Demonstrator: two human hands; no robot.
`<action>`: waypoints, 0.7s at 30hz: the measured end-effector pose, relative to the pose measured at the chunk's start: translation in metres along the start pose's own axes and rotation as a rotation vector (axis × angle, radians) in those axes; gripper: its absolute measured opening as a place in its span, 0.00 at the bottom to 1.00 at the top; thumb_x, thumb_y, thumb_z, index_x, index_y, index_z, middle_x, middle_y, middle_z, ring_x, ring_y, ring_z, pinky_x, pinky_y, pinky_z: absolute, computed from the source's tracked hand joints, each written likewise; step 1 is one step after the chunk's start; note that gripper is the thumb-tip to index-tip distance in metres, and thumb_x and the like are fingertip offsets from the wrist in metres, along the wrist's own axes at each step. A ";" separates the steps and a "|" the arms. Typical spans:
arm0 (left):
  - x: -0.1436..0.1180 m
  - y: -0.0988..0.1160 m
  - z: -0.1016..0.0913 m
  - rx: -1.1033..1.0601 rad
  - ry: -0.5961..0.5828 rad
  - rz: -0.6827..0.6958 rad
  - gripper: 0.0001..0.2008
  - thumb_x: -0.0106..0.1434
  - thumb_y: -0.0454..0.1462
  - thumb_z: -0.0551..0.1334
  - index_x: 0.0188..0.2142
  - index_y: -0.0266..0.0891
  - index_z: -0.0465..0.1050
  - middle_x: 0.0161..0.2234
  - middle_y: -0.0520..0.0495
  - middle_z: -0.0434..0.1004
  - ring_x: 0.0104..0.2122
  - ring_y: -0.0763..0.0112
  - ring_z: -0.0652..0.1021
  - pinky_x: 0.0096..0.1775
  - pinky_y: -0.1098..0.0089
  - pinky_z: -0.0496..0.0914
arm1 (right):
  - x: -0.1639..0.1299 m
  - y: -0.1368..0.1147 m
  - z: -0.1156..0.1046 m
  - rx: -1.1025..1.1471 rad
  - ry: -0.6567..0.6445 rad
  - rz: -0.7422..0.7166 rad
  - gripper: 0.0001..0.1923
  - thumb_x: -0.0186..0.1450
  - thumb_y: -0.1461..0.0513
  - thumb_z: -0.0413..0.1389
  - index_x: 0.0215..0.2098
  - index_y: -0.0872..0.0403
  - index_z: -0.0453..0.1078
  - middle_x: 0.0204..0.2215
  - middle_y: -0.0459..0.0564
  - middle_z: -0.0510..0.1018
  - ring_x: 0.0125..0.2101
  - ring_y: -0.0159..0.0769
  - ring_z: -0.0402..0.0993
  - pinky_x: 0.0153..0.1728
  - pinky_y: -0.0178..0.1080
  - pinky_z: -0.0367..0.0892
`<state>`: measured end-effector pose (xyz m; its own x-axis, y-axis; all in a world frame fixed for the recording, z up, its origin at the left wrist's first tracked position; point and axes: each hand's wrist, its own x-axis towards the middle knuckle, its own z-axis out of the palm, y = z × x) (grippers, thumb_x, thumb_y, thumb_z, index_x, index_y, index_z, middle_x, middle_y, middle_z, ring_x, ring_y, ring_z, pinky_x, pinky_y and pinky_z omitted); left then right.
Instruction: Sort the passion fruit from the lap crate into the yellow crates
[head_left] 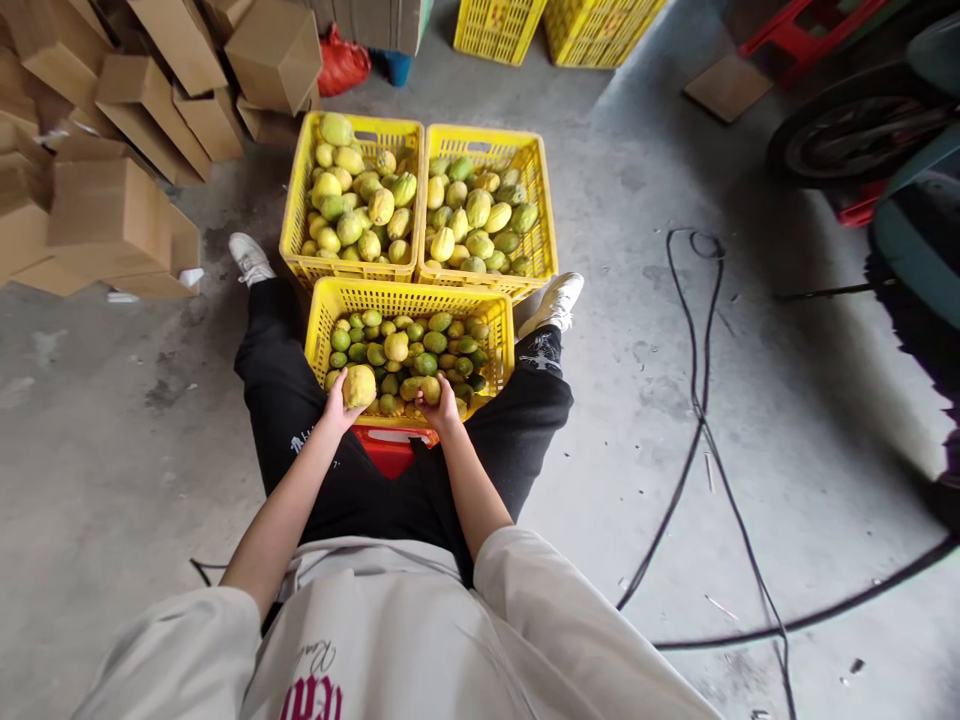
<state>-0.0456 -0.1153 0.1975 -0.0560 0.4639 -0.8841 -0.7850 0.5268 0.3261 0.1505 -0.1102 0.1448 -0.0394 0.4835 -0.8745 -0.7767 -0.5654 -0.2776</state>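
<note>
**Two hands, each gripping a fruit, above a yellow crate**

You look down at your own lap and outstretched legs on a grey concrete floor [622, 400]. Between your knees is a yellow plastic near crate [319, 335], filled with small fruit [435, 342], mostly green with some yellow. Your left hand [337, 402] is closed around a large yellow fruit [359, 387], held at the crate's near left corner. Your right hand [444, 404] grips a smaller yellow-green fruit [431, 390] in its fingers, over the near edge right of centre. The two held fruits are apart.

Just beyond, side by side, are a far left crate [291, 215] and a far right crate [550, 215], both full of fruit that mostly looks larger and yellower. Your white shoes rest on either side of the crates. Cardboard boxes [112, 215] are heaped at far left; a black cable [701, 420] loops over the floor at right.

The step in hand appears to be picking out and handling fruit, one per hand. The next move seems to call for a steady, gentle grip on each fruit, and enough lift to clear the rim if either is carried out of the near crate.
</note>
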 end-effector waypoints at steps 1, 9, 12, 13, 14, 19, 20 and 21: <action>-0.002 0.000 0.001 -0.015 -0.029 -0.027 0.16 0.71 0.45 0.56 0.52 0.38 0.72 0.36 0.43 0.80 0.34 0.64 0.82 0.38 0.65 0.79 | 0.001 0.000 -0.001 -0.019 -0.019 0.019 0.15 0.69 0.52 0.51 0.31 0.52 0.66 0.21 0.47 0.73 0.18 0.32 0.67 0.15 0.32 0.64; -0.007 0.000 0.002 0.053 -0.108 -0.099 0.23 0.72 0.49 0.52 0.54 0.34 0.73 0.36 0.37 0.81 0.35 0.58 0.82 0.37 0.61 0.79 | 0.003 -0.002 -0.005 -0.020 0.024 -0.035 0.13 0.69 0.53 0.49 0.33 0.52 0.67 0.23 0.46 0.75 0.21 0.34 0.72 0.18 0.33 0.67; -0.005 -0.001 0.003 0.107 -0.043 -0.035 0.19 0.69 0.46 0.60 0.51 0.34 0.74 0.33 0.41 0.80 0.30 0.64 0.81 0.35 0.67 0.78 | 0.002 -0.003 -0.006 0.000 0.061 -0.085 0.10 0.65 0.53 0.57 0.33 0.50 0.66 0.23 0.42 0.74 0.22 0.31 0.73 0.19 0.31 0.68; -0.004 -0.001 0.004 0.115 -0.026 -0.005 0.17 0.69 0.43 0.61 0.51 0.34 0.74 0.33 0.43 0.80 0.30 0.66 0.81 0.36 0.68 0.77 | 0.001 -0.002 -0.006 -0.010 0.056 -0.102 0.11 0.63 0.53 0.60 0.33 0.50 0.65 0.23 0.41 0.74 0.22 0.30 0.73 0.19 0.30 0.68; -0.004 -0.002 0.004 0.115 -0.015 0.019 0.15 0.69 0.41 0.62 0.51 0.34 0.74 0.33 0.44 0.80 0.29 0.67 0.81 0.37 0.68 0.77 | 0.001 -0.002 -0.006 -0.024 0.048 -0.116 0.12 0.61 0.54 0.63 0.33 0.50 0.65 0.23 0.41 0.73 0.22 0.30 0.73 0.20 0.30 0.68; -0.002 -0.001 0.002 0.055 -0.045 0.016 0.15 0.68 0.42 0.62 0.51 0.35 0.74 0.34 0.43 0.80 0.32 0.66 0.82 0.38 0.68 0.78 | -0.001 0.001 -0.004 -0.069 0.003 -0.091 0.11 0.62 0.54 0.59 0.29 0.51 0.66 0.23 0.45 0.75 0.24 0.33 0.74 0.21 0.33 0.70; -0.002 0.000 0.001 0.043 -0.055 0.014 0.16 0.69 0.43 0.61 0.51 0.36 0.73 0.35 0.43 0.80 0.33 0.66 0.82 0.38 0.68 0.78 | -0.002 0.001 -0.003 -0.072 -0.009 -0.089 0.12 0.63 0.53 0.56 0.29 0.51 0.66 0.23 0.46 0.76 0.24 0.34 0.75 0.21 0.33 0.70; -0.001 0.000 0.000 0.031 -0.056 0.017 0.16 0.69 0.44 0.61 0.51 0.37 0.73 0.36 0.43 0.80 0.34 0.65 0.82 0.38 0.68 0.78 | -0.002 0.001 -0.004 -0.074 -0.019 -0.093 0.13 0.64 0.51 0.54 0.28 0.51 0.66 0.23 0.47 0.76 0.24 0.35 0.75 0.21 0.34 0.70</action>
<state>-0.0453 -0.1159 0.1985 -0.0332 0.5117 -0.8585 -0.7645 0.5403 0.3516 0.1519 -0.1142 0.1448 0.0176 0.5483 -0.8361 -0.7291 -0.5652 -0.3860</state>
